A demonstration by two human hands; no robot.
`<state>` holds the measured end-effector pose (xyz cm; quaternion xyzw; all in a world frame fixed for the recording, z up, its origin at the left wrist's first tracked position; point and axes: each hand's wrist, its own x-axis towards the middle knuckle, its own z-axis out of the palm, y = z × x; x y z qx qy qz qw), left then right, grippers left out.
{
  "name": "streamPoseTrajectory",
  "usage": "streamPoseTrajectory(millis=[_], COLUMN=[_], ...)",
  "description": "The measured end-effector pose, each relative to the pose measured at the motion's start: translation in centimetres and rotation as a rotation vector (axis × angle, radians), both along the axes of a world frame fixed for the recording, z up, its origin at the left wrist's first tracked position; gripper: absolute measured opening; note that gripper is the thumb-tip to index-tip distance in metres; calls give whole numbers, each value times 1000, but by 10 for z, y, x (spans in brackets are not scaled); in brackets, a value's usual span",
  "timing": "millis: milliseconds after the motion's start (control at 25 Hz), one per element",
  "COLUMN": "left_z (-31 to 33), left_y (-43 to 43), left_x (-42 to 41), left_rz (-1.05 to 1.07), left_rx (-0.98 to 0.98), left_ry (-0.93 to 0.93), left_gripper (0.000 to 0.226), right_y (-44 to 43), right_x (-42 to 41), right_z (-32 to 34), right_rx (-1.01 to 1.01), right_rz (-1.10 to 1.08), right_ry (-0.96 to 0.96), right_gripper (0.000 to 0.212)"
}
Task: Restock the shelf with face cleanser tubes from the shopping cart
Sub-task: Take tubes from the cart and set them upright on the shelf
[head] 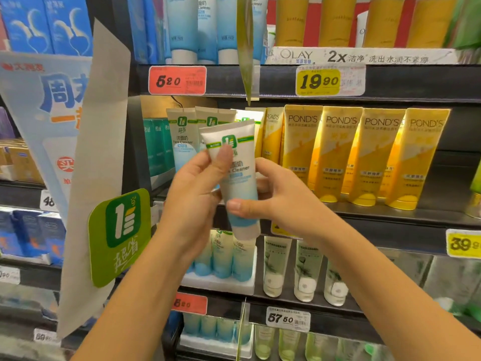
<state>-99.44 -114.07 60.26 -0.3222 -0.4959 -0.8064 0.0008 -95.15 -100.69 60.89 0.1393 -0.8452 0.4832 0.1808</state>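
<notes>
Cleanser tube cap-down; pinched between fingers

The middle shelf is crowded along its front: yellow Pond's tubes stand shoulder to shoulder on the right, white face cleanser tubes just beside them, green boxes further left. Open room shows only as a dark bay right of the last yellow tube and a slim gap over the tube tops, where a hanging green strip dips down. The left hand and right hand, gripping the held tube, block the white row; a green sign juts out at left.
</notes>
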Motion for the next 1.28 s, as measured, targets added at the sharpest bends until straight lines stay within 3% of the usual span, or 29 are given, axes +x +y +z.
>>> streamPoseTrajectory(millis=[120, 200, 280, 360, 480, 680, 800, 1000, 1120, 1280], left_z=[-9, -24, -39, -47, -53, -53, -55, -55, -55, -55], left_y=[-13, -15, -12, -9, -7, -6, -6, -7, -6, -6], left_x=[-14, -22, -33, -42, -51, -54, -53, -53, -53, -54], left_rz=[457, 746, 873, 892, 950, 990, 983, 972, 973, 976], left_rx=[-116, -242, -454, -622, -687, -673, -670, -642, -639, -629], left_ry=[154, 226, 273, 245, 231, 224, 230, 228, 221, 215], left_gripper=[18, 31, 49, 61, 65, 62, 62, 61, 61, 61], right_y=[11, 16, 16, 12, 8, 9, 10, 12, 14, 12], right_x=[-10, -21, -35, -48, -65, -89, -94, -97, -100, -98], right_z=[11, 19, 25, 24, 19, 20, 13, 13, 19, 11], right_rx=[-170, -276, -334, -282, -197, -325, -325, -255, -114, 68], right_rz=[-70, -101, -171, -291, -412, -318, -295, -324, -410, -542], right_ry=[25, 14, 28, 133, 304, 130, 144, 102, 68, 162], right_gripper=[46, 39, 37, 41, 46, 42, 42, 37, 46, 58])
